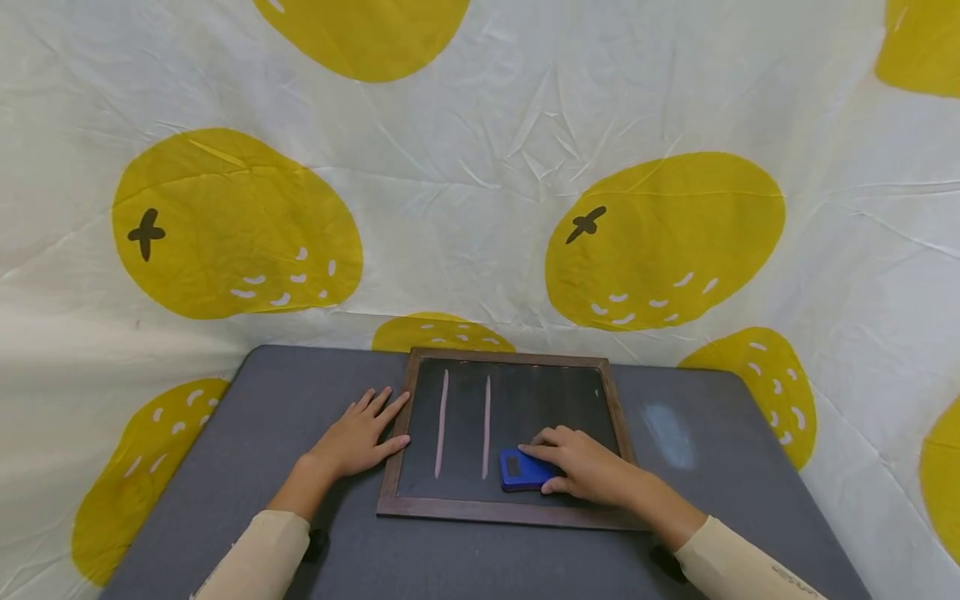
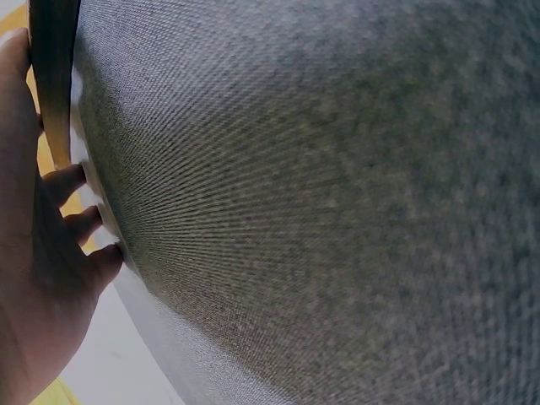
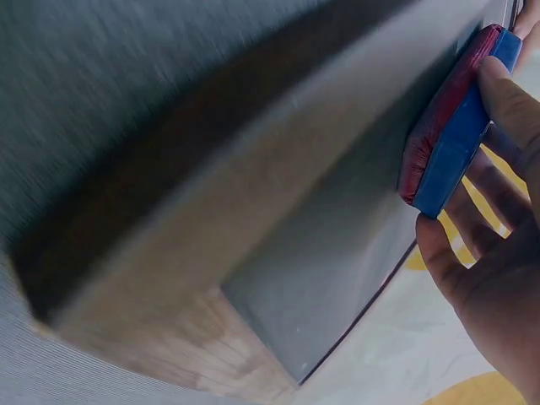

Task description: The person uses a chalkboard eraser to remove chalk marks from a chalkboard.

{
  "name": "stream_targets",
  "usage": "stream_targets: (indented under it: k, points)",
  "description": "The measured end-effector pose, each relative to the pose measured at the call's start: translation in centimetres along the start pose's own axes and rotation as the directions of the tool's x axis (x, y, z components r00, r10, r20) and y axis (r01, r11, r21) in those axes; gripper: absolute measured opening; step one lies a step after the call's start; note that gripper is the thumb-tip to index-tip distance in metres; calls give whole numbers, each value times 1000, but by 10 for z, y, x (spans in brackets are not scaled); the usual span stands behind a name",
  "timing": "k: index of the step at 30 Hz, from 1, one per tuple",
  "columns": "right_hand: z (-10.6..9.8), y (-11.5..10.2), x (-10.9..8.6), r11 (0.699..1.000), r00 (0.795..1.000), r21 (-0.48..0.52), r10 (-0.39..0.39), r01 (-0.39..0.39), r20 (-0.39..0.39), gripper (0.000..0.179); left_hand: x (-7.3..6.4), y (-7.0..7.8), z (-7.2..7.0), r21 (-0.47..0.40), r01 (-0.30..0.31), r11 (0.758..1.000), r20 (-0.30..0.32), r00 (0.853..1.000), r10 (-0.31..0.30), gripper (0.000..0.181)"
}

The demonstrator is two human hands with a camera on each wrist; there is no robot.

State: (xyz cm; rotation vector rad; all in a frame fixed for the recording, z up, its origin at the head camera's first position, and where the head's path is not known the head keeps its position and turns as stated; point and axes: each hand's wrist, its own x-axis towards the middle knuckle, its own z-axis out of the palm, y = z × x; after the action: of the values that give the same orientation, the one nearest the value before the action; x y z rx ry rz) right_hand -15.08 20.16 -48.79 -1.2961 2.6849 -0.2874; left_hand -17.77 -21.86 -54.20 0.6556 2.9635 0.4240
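A wood-framed chalkboard [image 1: 555,400] lies on the grey table, with two pink chalk lines [image 1: 487,425] on its left half. My right hand [image 1: 588,467] grips a blue board eraser [image 1: 522,471] on the lower middle of the board, right of the lines. In the right wrist view the eraser [image 3: 460,139] shows a dark red felt side toward the board, thumb and fingers at its edges. My left hand [image 1: 360,437] is spread at the left side of the frame, thumb and fingertips touching the wood. The left wrist view shows its fingers [image 2: 103,263] extended.
The grey table [image 1: 300,400] extends on both sides of the board. A pale chalky smudge [image 1: 670,435] marks it to the right. Behind hangs a white cloth [image 1: 450,217] printed with yellow fruit shapes. A small pale mark [image 1: 597,392] sits near the board's upper right.
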Motion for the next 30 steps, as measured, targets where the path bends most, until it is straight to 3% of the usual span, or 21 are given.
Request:
stream_targets:
  k: [7,15,30]
  points:
    - [3,-9,-11,999,999,11,-37,37,4,62,0,1,0,-2,5,1000,2,1000,-5,79]
    - [4,-9,-12,1000,1000,-9,-26,26,9,62,1,0,1,4,8,1000,8,1000,-8,79]
    - [0,19,14,997,999,-82,4,-8,-50,62,1,-1,5,7,5,1000,4,1000,-5,79]
